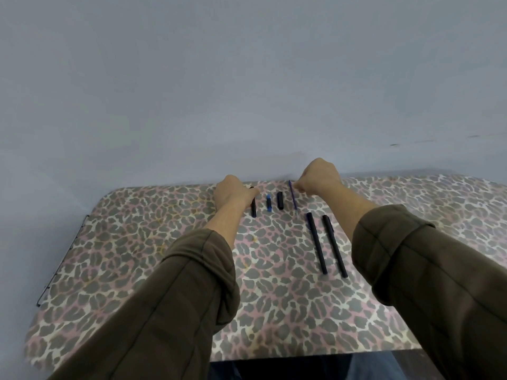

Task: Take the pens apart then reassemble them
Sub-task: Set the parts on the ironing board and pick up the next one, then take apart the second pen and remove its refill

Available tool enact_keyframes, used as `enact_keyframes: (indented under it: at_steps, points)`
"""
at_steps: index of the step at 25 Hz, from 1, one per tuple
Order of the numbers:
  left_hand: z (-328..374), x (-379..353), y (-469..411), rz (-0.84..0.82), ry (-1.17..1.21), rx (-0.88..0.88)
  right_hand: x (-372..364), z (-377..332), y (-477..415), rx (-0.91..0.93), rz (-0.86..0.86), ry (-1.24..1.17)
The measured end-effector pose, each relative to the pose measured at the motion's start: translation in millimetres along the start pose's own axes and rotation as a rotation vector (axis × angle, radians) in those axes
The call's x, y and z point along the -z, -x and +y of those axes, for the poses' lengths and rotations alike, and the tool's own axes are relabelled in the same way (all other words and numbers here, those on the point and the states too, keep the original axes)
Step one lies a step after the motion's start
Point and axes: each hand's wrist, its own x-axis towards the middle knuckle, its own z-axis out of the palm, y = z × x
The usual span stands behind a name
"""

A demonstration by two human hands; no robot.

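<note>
Pen parts lie in a row near the far edge of the leopard-print table [137, 256]. My left hand [233, 192] pinches the far end of a black pen barrel [253, 207] that rests on the table. To its right lie a small blue piece [269, 203] and a short black cap [280, 200]. My right hand [318, 176] pinches the far end of a thin blue ink refill [293, 198], which slants down to the table. Two whole black pens [317, 242] [334, 245] lie side by side nearer to me, right of centre.
A plain grey-blue wall rises right behind the table's far edge. A thin metal rail [63, 259] runs along the table's left edge. My brown sleeves reach across the near half of the table. My lap shows below the front edge.
</note>
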Motion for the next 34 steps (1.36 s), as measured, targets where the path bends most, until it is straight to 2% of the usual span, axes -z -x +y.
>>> enact_keyframes:
  at_steps: [5,13,20,27,34]
  points:
    - [2.7,14.3,33.5,0.061,0.001,-0.077,21.1,1.0,34.5,0.025,-0.002,0.112]
    - [10.7,28.8,96.2,-0.009,0.068,-0.267,36.8,7.9,95.0,0.07,-0.07,0.271]
    - [12.1,18.5,116.9,-0.013,0.056,-0.3,25.6,22.8,123.7,0.073,-0.126,0.272]
    - [8.7,4.5,114.5,-0.049,0.027,-0.268,8.2,25.4,123.4,-0.036,-0.189,0.217]
    - [3.8,-1.5,104.8,-0.054,-0.014,-0.266,-2.7,28.9,118.8,-0.071,-0.207,0.19]
